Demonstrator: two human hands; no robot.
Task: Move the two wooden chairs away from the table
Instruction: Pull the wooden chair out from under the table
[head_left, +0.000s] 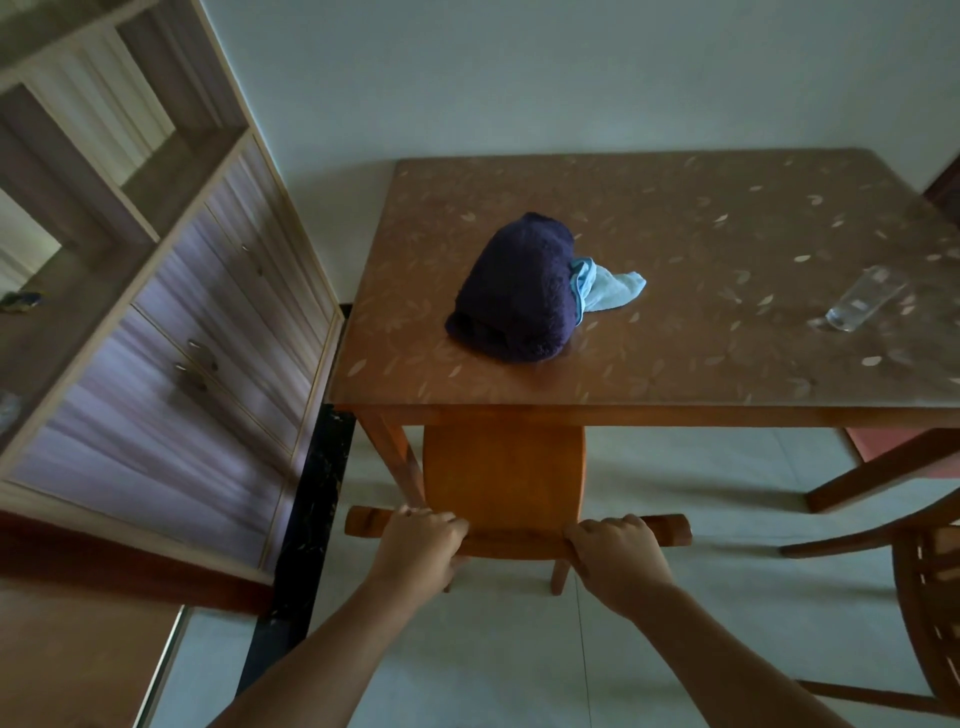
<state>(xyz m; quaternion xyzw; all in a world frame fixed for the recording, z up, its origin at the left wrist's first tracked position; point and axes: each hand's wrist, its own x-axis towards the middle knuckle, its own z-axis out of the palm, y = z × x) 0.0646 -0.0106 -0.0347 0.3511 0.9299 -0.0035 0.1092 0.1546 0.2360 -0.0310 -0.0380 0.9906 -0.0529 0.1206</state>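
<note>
A wooden chair (501, 478) stands tucked under the near edge of the wooden table (649, 364), its seat partly beneath the top. My left hand (421, 540) grips the left part of its top rail. My right hand (618, 553) grips the right part of the same rail. A second wooden chair (924, 587) stands at the right edge of the view, partly cut off, apart from both hands.
On the table lie a dark purple folded towel (514, 291), a light blue cloth (605, 286) and a clear glass (862, 299) on its side. A tall shelf and drawer unit (171, 312) stands close on the left. Pale tiled floor (467, 649) spreads below me.
</note>
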